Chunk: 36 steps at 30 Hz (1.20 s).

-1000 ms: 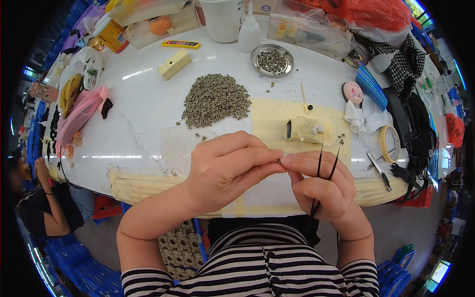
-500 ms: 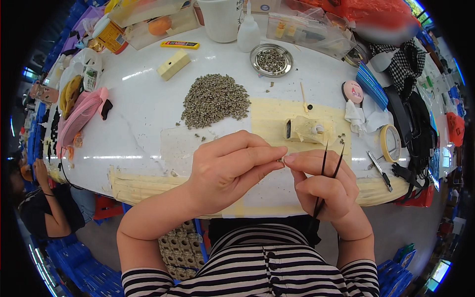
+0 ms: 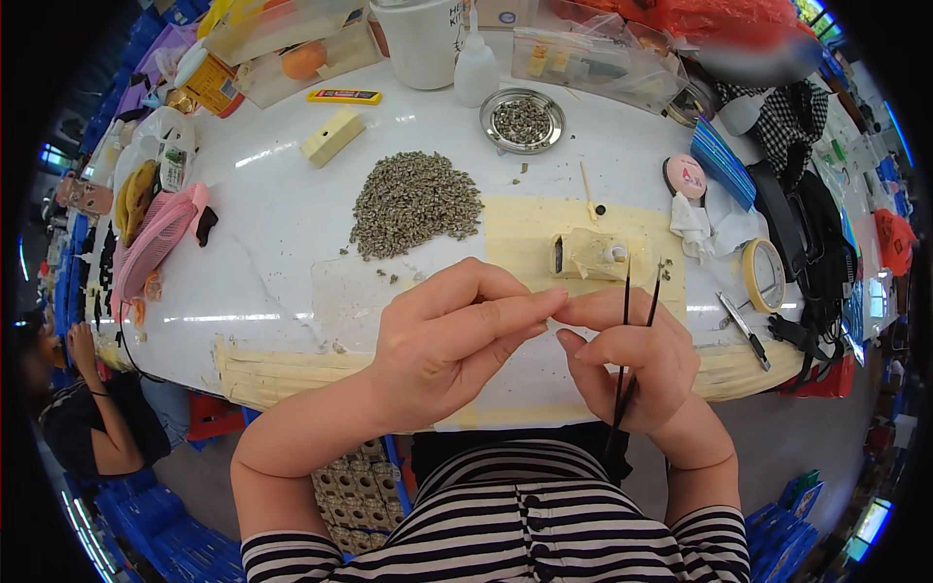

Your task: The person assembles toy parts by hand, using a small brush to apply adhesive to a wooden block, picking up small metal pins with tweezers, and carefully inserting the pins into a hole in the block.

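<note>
My left hand (image 3: pixel 452 345) is pinched, thumb against fingertips, in front of the pile; whatever lies between those tips is too small or hidden to make out. Its index fingertip meets the fingers of my right hand (image 3: pixel 632 360). Black tweezers (image 3: pixel 625 364) are held in the right hand, tips pointing away from me and apart. Beyond the left hand lies a heap of small grey metal parts (image 3: pixel 416 204). Past the right hand stands a cream taped block (image 3: pixel 588 255) with a white round piece on top. A round metal dish (image 3: pixel 522 121) farther back holds more small parts.
A cream block (image 3: pixel 332 136) and a yellow box-cutter case (image 3: pixel 344 96) lie at the back left, near a white bucket (image 3: pixel 416 44) and a squeeze bottle (image 3: pixel 476 73). To the right are a tape roll (image 3: pixel 763 275), a utility knife (image 3: pixel 743 330) and a black bag (image 3: pixel 807 233).
My right thumb has come away from its index finger and the left fingertips, leaving a gap. The view has shifted slightly. The tweezers stay in my right hand.
</note>
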{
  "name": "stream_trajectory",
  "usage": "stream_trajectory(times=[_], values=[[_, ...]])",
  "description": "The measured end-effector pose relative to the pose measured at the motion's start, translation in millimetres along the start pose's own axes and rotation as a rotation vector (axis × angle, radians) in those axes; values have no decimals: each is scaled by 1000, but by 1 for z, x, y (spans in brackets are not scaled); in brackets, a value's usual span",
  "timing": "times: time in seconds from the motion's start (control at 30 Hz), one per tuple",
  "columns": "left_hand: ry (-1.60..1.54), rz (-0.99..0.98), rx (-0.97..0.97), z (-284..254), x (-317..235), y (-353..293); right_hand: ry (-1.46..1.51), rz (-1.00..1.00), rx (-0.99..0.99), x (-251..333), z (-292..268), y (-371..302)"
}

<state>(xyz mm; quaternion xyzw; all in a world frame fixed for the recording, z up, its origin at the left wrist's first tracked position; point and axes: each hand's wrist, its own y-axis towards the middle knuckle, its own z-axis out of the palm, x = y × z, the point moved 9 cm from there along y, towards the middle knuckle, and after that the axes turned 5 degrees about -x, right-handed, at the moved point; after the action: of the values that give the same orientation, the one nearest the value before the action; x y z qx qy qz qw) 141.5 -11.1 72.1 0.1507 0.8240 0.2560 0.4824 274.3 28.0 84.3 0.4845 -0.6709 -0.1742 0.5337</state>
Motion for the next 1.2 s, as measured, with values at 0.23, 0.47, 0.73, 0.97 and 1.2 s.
stream_trajectory(times=[0.23, 0.47, 0.73, 0.97, 1.2], values=[[28, 29, 3, 2, -3, -1, 57, 80, -42, -6, -2, -2], [19, 16, 4, 4, -2, -2, 57, 71, -48, -5, -1, -1], [-246, -157, 87, 6, 14, 0, 99, 64, -26, -4, -1, -1], [-394, -233, 87, 8, 21, -2, 87, 4, -28, 0, -1, 1], [-707, -517, 37, 16, 38, -11, 32, -79, -93, 7, -8, 0]])
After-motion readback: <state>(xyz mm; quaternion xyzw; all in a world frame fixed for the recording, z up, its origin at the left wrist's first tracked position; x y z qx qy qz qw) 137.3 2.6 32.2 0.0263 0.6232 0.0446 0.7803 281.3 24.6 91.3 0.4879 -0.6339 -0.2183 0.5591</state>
